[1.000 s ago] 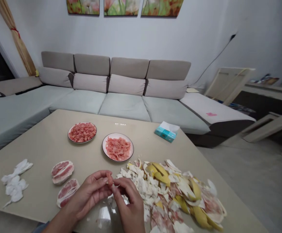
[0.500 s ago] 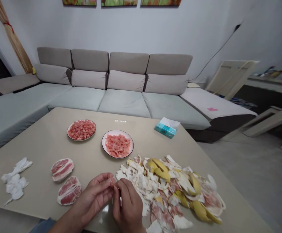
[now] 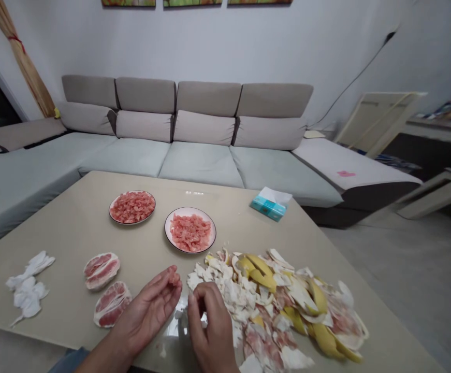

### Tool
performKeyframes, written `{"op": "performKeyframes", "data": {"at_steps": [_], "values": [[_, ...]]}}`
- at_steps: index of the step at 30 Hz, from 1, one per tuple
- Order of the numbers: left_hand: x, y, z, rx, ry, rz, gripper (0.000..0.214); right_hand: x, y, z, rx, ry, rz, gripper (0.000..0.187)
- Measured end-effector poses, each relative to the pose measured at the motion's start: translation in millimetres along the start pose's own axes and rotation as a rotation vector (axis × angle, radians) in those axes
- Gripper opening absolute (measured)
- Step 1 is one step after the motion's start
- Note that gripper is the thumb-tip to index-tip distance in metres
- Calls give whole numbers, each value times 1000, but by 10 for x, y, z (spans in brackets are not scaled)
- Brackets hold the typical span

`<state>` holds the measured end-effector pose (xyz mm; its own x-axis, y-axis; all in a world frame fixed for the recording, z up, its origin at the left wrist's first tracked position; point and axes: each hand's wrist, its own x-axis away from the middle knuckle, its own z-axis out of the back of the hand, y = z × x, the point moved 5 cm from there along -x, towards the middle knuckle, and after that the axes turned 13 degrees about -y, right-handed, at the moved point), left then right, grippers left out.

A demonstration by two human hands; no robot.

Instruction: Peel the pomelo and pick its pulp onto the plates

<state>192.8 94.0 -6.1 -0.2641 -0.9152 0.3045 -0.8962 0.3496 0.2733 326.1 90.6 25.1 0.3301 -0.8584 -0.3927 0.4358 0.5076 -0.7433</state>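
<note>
In my left hand (image 3: 151,311), palm turned up, a small piece of pink pomelo flesh (image 3: 174,278) is pinched at the fingertips. My right hand (image 3: 212,324) is just to the right, apart from it, with thumb and forefinger drawn together; whatever they hold is too small to make out. Left of my hands lie two peeled pomelo chunks, one farther off (image 3: 101,270) and one close to my left wrist (image 3: 112,304). Beyond my hands stands a dark-rimmed plate (image 3: 170,239) of loose pink pulp (image 3: 191,232). Another plate (image 3: 112,214) of pulp (image 3: 134,206) sits farther left.
A heap of white pith scraps (image 3: 235,295) and yellow pomelo peel (image 3: 262,272) spreads over the right side of the table (image 3: 73,228). Crumpled tissues (image 3: 29,295) lie at the left, a blue tissue pack (image 3: 268,207) at the back right. Behind runs a grey sofa (image 3: 198,163).
My hands have come apart. The right hand has drawn slightly right, away from the flesh, which stays in my left fingertips. The view has shifted slightly.
</note>
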Motion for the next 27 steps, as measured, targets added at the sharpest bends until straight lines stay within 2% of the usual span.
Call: {"op": "performKeyframes", "data": {"at_steps": [5,8,10,13,17,23,27], "values": [[39,26,-75,-197,-60,-27,32,15,275,43,148,-118,-89,14],[73,46,-127,-384,-70,-32,38,62,460,61,226,-181,-204,13],[93,42,-149,-471,-70,-20,42,71,509,105,192,-175,-292,22],[106,17,-153,-550,-58,10,39,21,402,175,-62,-118,-291,14],[98,-29,-168,-642,-92,30,30,-64,177,160,-321,-127,-242,20],[77,-7,-168,-733,-95,-26,36,-79,60,100,-351,-143,-190,14],[49,14,-167,-847,-169,-24,27,-76,51,115,-339,-130,-174,13]]}}
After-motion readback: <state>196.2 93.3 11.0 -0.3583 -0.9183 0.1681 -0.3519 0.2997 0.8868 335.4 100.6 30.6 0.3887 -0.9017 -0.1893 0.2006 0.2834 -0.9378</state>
